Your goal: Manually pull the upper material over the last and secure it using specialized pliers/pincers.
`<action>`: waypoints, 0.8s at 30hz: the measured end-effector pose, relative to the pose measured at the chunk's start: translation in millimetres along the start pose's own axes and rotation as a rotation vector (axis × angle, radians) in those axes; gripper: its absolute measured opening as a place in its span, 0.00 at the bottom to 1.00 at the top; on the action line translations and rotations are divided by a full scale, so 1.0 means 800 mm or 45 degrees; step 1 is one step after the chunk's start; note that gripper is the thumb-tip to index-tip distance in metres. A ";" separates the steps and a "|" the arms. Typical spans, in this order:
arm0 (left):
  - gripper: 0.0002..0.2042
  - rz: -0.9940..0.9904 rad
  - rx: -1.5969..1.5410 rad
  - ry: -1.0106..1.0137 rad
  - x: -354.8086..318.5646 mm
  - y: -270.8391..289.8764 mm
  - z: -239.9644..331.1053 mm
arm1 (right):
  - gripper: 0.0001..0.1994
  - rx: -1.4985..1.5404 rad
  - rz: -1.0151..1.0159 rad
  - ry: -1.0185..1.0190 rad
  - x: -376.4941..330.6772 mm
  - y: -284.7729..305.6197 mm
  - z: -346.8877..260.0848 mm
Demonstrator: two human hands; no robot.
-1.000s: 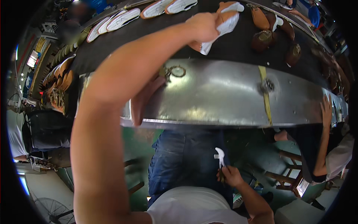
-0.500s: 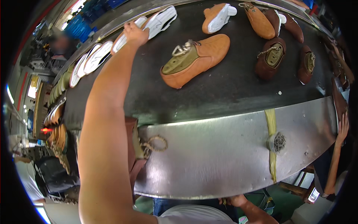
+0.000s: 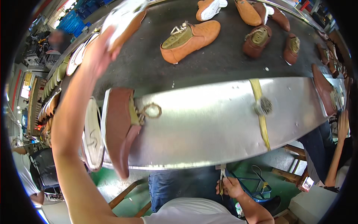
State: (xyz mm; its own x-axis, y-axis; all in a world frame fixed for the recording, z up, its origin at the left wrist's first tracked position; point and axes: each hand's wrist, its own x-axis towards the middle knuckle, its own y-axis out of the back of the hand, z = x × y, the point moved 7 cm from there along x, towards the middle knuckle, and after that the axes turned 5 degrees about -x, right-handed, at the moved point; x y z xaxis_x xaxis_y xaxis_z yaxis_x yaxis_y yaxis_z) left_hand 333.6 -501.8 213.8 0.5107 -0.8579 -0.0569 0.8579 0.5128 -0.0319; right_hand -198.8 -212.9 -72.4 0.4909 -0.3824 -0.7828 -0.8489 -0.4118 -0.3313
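Observation:
Raised over the far left of the dark belt, my left hand (image 3: 104, 52) is closed on a shoe (image 3: 126, 24) with a white underside and tan-brown upper; motion blurs both. Low and near my lap, my right hand (image 3: 231, 187) grips metal pincers (image 3: 222, 172), their head pointing up toward the bench edge. On the left end of the metal plate (image 3: 209, 119) a brown shoe (image 3: 118, 130) lies on its side, a cord loop at its olive lining. Beside it rests a shoe with an off-white underside (image 3: 92, 134). A tan shoe (image 3: 192, 40) stands on the belt.
Brown shoes (image 3: 257, 41) and tan ones (image 3: 248, 13) sit at the far right of the belt (image 3: 149, 71). A cup of nails (image 3: 264, 106) is on a yellow strap (image 3: 257, 89) across the plate. At the right edge, another person's hand (image 3: 342, 125) is near a brown shoe (image 3: 323, 89).
My left hand has lifted a shoe off the belt's far edge and swung back leftward. The view has shifted, bringing the pincers in my right hand and the shoes by the plate into sight.

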 end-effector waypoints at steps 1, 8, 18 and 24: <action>0.21 -0.034 -0.071 -0.010 -0.081 0.012 -0.011 | 0.20 0.011 0.028 0.012 -0.013 0.006 0.014; 0.40 -0.205 -0.291 0.020 -0.519 0.051 -0.085 | 0.14 -0.516 0.030 0.623 -0.078 0.011 0.014; 0.42 -1.063 0.852 0.512 -0.686 -0.079 -0.313 | 0.28 -1.215 0.377 0.866 -0.070 -0.014 0.000; 0.40 -1.163 1.141 0.523 -0.626 -0.174 -0.339 | 0.28 -1.460 0.078 0.788 -0.065 -0.009 -0.024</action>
State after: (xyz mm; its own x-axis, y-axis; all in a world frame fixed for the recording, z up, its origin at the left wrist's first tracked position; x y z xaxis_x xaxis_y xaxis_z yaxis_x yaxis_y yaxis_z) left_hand -56.5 -134.7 -24.3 -0.1783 -0.7260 -0.6642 0.7016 -0.5671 0.4314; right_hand -214.5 -205.5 -19.2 0.7267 -0.6142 -0.3078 -0.3747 -0.7298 0.5718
